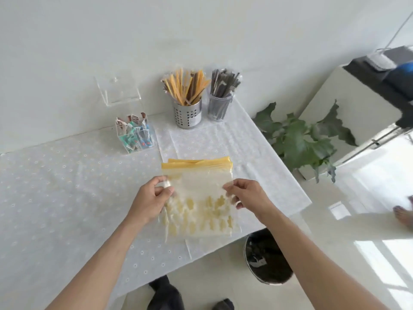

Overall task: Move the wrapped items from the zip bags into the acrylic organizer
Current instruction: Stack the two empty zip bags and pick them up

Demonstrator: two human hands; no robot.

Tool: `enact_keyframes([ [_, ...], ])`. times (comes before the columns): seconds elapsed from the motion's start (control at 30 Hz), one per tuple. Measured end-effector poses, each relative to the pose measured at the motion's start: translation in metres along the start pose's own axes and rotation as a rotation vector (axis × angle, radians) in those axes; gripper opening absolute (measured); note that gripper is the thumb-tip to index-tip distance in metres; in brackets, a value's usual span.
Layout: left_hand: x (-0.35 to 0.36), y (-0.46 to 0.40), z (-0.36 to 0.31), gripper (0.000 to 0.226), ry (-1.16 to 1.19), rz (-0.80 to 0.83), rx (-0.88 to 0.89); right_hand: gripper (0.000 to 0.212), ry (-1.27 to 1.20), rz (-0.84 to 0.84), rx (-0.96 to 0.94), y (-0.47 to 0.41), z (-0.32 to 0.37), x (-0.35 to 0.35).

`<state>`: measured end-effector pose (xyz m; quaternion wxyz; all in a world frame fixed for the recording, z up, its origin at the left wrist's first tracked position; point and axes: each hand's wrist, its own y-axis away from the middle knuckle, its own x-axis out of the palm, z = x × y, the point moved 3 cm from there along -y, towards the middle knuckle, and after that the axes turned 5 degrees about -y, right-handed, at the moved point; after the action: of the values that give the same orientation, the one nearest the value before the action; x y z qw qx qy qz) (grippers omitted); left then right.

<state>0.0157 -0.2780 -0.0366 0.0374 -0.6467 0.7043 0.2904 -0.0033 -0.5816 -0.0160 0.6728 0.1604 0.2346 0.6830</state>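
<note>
Both hands, left (154,198) and right (245,194), pinch zip bag (199,198); organizer (136,137) holds packets.

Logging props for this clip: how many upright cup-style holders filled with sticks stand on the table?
2. A perforated metal holder with yellow and brown sticks stands at the table's far edge; a darker holder with dark sticks stands just right of it. None seems hidden.

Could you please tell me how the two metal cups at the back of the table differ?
The left cup is shiny steel with punched holes and a label; the right cup is darker and has no visible holes. The left cup holds mostly yellow and brown sticks; the right cup holds grey and dark ones. Both stand upright, side by side, and are full.
</note>
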Motion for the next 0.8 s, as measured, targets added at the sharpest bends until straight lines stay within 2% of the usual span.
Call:
enact_keyframes([
  [0.1, 0.069, 0.006, -0.034, 0.033, -0.058, 0.109, 0.058, 0.017, -0.021, -0.132, 0.016, 0.028, -0.030, -0.072],
  [0.27, 0.182, 0.021, -0.083, 0.009, -0.195, 0.294, 0.201, 0.022, -0.067, -0.320, 0.063, 0.083, -0.087, -0.174],
  [0.4, 0.261, 0.031, -0.100, 0.021, -0.289, 0.411, 0.280, 0.020, -0.132, -0.431, 0.094, 0.124, -0.138, -0.238],
  [0.63, 0.357, 0.060, -0.098, 0.024, -0.520, 0.531, 0.435, 0.013, -0.248, -0.549, 0.152, 0.167, -0.226, -0.288],
  [0.8, 0.403, 0.062, -0.058, 0.027, -0.595, 0.568, 0.403, 0.003, -0.279, -0.599, 0.194, 0.157, -0.295, -0.295],
])
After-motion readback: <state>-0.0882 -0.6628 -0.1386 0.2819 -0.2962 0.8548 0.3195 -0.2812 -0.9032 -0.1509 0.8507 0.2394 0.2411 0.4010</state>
